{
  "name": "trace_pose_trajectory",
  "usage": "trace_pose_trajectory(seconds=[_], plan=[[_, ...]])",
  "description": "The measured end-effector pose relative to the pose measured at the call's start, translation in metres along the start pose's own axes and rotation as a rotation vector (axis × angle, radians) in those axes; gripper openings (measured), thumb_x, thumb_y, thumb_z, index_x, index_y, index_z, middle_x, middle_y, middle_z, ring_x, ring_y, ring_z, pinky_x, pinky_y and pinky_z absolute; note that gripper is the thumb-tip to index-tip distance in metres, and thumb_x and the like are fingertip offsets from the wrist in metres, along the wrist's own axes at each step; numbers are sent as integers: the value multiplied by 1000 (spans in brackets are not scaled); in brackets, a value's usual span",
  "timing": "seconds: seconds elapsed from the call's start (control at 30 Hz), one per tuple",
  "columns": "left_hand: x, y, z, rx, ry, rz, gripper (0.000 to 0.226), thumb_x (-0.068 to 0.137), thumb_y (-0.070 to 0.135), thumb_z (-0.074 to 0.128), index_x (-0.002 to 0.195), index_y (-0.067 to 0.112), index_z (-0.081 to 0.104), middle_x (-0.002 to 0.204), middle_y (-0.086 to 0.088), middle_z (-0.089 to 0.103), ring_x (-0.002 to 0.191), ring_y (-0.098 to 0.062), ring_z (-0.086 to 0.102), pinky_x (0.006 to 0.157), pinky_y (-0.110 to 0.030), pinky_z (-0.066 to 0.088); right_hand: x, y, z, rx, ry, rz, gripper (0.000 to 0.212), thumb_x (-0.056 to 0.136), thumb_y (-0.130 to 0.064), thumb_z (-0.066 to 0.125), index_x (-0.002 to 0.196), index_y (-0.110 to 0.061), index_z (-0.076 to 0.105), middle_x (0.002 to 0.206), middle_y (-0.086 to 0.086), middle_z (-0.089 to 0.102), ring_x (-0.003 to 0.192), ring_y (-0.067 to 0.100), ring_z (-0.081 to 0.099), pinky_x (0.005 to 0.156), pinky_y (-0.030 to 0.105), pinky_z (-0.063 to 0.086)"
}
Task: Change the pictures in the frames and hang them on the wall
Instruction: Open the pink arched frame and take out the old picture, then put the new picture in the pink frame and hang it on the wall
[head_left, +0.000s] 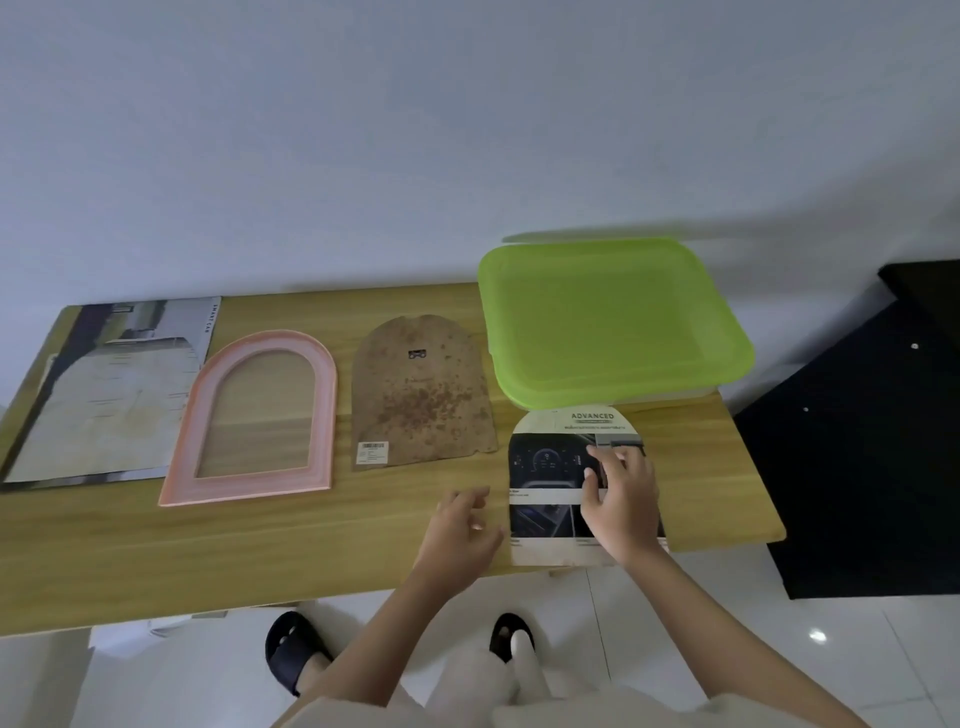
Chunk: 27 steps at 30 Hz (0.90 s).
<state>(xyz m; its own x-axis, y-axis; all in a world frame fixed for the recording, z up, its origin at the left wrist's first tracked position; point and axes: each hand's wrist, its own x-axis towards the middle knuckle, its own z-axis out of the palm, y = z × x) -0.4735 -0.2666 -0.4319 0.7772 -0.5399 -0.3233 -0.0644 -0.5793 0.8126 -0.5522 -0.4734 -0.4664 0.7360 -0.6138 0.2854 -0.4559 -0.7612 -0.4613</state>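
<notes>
Head view: pink arched frame (254, 415) lies empty on worktop (208, 540), brown backing board (421, 392) at its 3 o'clock. Right hand (621, 501), fingers loosely spread, rests on arch-cut picture (550, 499). Left hand (460, 525) half-open, holding nothing, at picture's 9 o'clock.

1. A plain pale wall (467, 130) rose behind the counter (156, 545), unadorned and evenly lit.
2. The counter had a light wood-grain top.
3. White glossy floor tiles (727, 623) showed a small bright glare spot.
4. A black cabinet (857, 441) stood just beside the counter's right end.
</notes>
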Motion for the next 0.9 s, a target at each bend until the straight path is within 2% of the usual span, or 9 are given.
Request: trace_pose_trajectory(seconds=[0.13, 0.27, 0.47, 0.57, 0.73, 0.9], plan=[[-8, -29, -47, -54, 82, 16, 41, 83, 25, 67, 122, 18, 55, 116, 4, 54, 91, -4, 58, 82, -20, 50, 0, -66, 30, 76, -40, -83, 27, 76, -4, 67, 103, -7, 68, 89, 9, 59, 81, 30, 56, 67, 40, 51], [-15, -72, -127, -82, 202, -7, 36, 83, 21, 68, 117, 16, 58, 112, 4, 56, 90, -4, 59, 75, -14, 47, -3, -157, 68, 153, -121, -128, 28, 79, -4, 66, 106, -11, 67, 90, 5, 57, 85, 25, 55, 70, 40, 51], [-16, -144, -260, -116, 436, -126, 30, 85, 20, 64, 115, 15, 59, 110, 3, 60, 92, -8, 59, 78, -23, 50, 2, -301, 128, 258, -258, -216, 29, 81, -5, 63, 109, -10, 66, 95, 6, 59, 90, 26, 56, 73, 39, 51], [-13, -176, -316, -90, 514, -167, 33, 85, 20, 64, 117, 14, 58, 112, 0, 58, 94, -10, 58, 81, -24, 48, 9, -358, 158, 271, -326, -235, 32, 85, -11, 60, 117, -13, 63, 105, 6, 60, 103, 25, 56, 84, 42, 51], [-10, -212, -386, -13, 560, -211, 35, 85, 22, 63, 119, 15, 56, 117, -3, 53, 100, -14, 55, 82, -24, 46, 21, -429, 190, 276, -412, -205, 34, 88, -14, 58, 122, -11, 58, 112, 4, 60, 111, 21, 52, 94, 39, 45], [-2, -237, -425, 102, 553, -301, 41, 84, 26, 63, 123, 20, 52, 123, -3, 44, 119, -23, 40, 93, -34, 39, 39, -469, 216, 271, -519, -176, 41, 89, -15, 55, 129, -12, 51, 116, 4, 59, 113, 20, 53, 96, 41, 45]])
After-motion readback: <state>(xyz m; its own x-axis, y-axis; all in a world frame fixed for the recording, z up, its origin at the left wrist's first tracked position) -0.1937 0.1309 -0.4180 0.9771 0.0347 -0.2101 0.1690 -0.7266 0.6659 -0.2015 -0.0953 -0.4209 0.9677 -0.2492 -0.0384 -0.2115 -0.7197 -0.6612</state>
